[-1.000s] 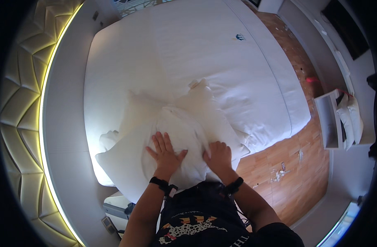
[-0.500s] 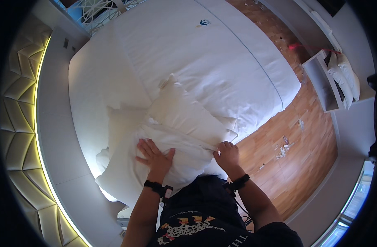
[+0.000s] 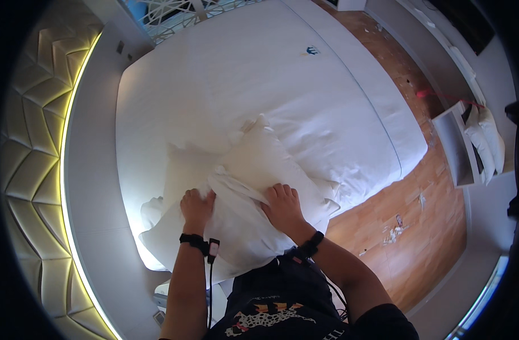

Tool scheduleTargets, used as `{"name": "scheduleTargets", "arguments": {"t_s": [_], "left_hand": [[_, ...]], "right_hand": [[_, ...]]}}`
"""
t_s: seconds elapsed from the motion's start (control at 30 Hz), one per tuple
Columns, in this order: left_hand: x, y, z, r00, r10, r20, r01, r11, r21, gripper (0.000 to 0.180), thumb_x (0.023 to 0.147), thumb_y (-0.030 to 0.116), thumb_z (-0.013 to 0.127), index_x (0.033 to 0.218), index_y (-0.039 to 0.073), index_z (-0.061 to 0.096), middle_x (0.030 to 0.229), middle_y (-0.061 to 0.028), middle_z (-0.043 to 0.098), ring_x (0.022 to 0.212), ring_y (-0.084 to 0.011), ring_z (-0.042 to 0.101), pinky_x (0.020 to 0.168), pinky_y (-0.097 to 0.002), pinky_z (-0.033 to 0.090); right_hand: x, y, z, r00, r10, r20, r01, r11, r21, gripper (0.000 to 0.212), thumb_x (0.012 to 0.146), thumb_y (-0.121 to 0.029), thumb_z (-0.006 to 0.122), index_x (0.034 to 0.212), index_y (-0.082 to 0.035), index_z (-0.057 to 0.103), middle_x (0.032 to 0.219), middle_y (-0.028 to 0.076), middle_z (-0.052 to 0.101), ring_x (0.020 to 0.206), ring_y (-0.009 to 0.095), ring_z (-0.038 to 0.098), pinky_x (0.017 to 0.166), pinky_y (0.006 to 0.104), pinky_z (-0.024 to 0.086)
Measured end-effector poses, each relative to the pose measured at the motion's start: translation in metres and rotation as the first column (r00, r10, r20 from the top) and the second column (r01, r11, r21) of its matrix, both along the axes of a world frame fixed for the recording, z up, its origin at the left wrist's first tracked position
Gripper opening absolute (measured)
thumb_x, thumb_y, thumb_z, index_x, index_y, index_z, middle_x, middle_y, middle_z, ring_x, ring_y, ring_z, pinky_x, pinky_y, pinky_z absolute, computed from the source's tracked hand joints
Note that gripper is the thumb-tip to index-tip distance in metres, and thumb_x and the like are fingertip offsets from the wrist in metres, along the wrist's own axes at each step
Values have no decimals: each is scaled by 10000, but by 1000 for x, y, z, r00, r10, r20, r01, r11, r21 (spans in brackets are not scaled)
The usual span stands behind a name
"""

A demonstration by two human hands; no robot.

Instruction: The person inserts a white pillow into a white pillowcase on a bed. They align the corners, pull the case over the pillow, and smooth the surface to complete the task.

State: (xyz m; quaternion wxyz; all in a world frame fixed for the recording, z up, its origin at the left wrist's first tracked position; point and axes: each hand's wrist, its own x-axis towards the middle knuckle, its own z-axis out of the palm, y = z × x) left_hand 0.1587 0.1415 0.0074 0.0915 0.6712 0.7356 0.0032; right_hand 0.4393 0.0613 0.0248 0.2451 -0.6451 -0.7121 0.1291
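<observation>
A white pillow (image 3: 273, 156) lies at the near side of the bed, partly covered by a loose white pillowcase (image 3: 236, 241) drawn up from my body. My left hand (image 3: 196, 211) is closed on the pillowcase near its left part, with the fingertips sunk in the folds. My right hand (image 3: 284, 208) has its fingers curled over the pillowcase's open edge, against the pillow. Between both hands a bunched fold of the case rises toward the pillow. More white bedding is bunched left of my left hand.
The wide bed (image 3: 231, 85) has a white cover with a thin blue line and a small blue emblem. On the right, wood flooring (image 3: 378, 243) carries white scraps. Two pillows (image 3: 486, 141) lean in a white shelf unit (image 3: 455, 141). A padded wall panel (image 3: 38, 181) runs along the left.
My right hand has moved left and forward from the case's right corner onto its upper edge. My left hand, flat with fingers spread before, has shifted left and curled into the fabric.
</observation>
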Motion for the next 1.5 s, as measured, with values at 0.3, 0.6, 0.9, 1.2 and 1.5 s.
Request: {"name": "scheduleTargets", "arguments": {"t_s": [0.3, 0.6, 0.9, 1.2, 1.5], "left_hand": [[6, -66, 0, 996, -57, 69, 41, 974, 222, 492, 868, 525, 738, 869, 43, 641, 917, -156, 692, 916, -385, 665, 815, -506, 496], [2, -85, 31, 975, -40, 217, -25, 957, 288, 496, 779, 484, 834, 704, 55, 597, 766, -141, 668, 778, -388, 650, 739, -514, 484], [11, -94, 85, 927, -207, 312, 76, 920, 384, 552, 734, 471, 885, 636, 59, 531, 666, -128, 600, 690, -381, 613, 683, -491, 473], [2, -80, 52, 960, -120, 255, 30, 944, 329, 379, 898, 386, 775, 816, 56, 607, 904, -128, 660, 925, -361, 625, 848, -497, 457], [23, -74, 46, 950, -145, 275, 39, 933, 357, 322, 908, 273, 756, 1129, 60, 657, 1155, -165, 647, 1131, -403, 584, 1023, -530, 422]], "right_hand": [[-50, 79, 14, 925, 306, 227, -318, 948, 17, 196, 881, -291, 718, 922, -106, 667, 1012, 70, 628, 1007, 270, 595, 914, 419, 418], [-59, 53, 36, 878, 454, 155, -469, 880, 78, 152, 896, -283, 713, 920, -135, 683, 929, 24, 631, 1003, 235, 589, 900, 425, 395], [-36, 84, 82, 873, 358, 331, -455, 841, 291, 89, 831, -242, 685, 895, -182, 671, 886, -15, 595, 921, 198, 565, 859, 398, 385], [-34, 47, 55, 970, 171, 175, -196, 971, 137, 260, 850, -342, 734, 907, -97, 670, 953, 56, 622, 981, 270, 600, 884, 425, 402], [49, 17, 10, 963, -79, 257, 91, 995, -37, 162, 790, -212, 716, 901, -112, 654, 950, 69, 644, 978, 308, 618, 863, 475, 423]]}}
